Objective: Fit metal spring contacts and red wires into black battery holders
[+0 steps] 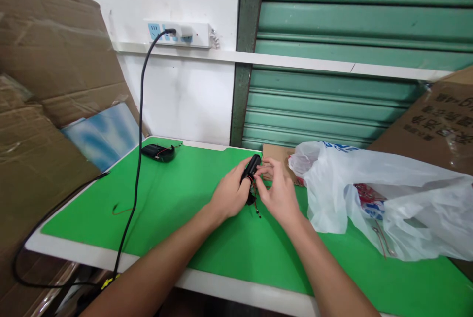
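My left hand (232, 186) is wrapped round a small black plastic device (253, 165), held tilted above the green mat. Thin red and dark wires (254, 203) hang from its lower end, with a small dark piece at their tip. Close against the device's right side is my right hand (276, 186), thumb and fingertips drawn together in a pinch. Whatever lies between those fingertips is too small to make out. Another black plastic piece (158, 153) with a thin wire rests at the mat's back left.
The green mat (177, 198) covers a white-edged table. A white plastic bag (332, 193) with red wires inside spreads over the right side, beside a cardboard piece (277, 152). A black cable (140, 124) drops from a power strip (199, 35) across the left. One loose wire (123, 211) lies left.
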The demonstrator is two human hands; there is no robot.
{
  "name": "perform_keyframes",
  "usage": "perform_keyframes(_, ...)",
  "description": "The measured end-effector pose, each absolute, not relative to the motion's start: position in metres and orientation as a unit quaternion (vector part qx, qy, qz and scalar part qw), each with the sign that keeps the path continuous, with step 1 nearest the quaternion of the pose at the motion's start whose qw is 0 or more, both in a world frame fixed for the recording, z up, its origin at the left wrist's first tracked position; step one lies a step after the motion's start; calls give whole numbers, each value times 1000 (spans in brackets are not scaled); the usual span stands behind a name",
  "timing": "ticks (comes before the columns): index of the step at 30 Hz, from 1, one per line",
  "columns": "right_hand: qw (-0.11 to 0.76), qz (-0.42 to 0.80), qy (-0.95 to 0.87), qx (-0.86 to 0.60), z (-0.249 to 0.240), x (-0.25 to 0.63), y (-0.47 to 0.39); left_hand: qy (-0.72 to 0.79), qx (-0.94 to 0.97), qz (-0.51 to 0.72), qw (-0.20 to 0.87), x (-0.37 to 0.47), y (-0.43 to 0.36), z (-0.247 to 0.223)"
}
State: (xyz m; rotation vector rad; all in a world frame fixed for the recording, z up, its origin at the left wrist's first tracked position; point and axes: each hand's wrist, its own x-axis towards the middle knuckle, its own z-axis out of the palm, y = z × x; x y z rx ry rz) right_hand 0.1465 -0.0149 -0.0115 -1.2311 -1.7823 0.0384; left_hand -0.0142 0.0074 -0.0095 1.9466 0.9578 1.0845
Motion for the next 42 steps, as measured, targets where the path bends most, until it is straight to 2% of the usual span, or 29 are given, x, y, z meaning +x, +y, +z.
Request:
perform_keyframes(8,472,14,-720,-509,-13,146,-16,374,736,433,361,-14,7,-9)
perform_keyframes(22,444,-46,-728,-521,-19,140,-14,401,762,412,297,-11,4,-12)
perform_keyframes(31,401,-28,-754,-519,-19,143,-13,471,777,342,238,-11,-2,-4)
perform_keyframes(37,341,-55,-776,-527,-17,140,-13,518,780,295,190,-9,-5,-2)
perform_keyframes(42,362,-66,-766,-527,-20,141,-12,517,786,289,177,-9,-7,0)
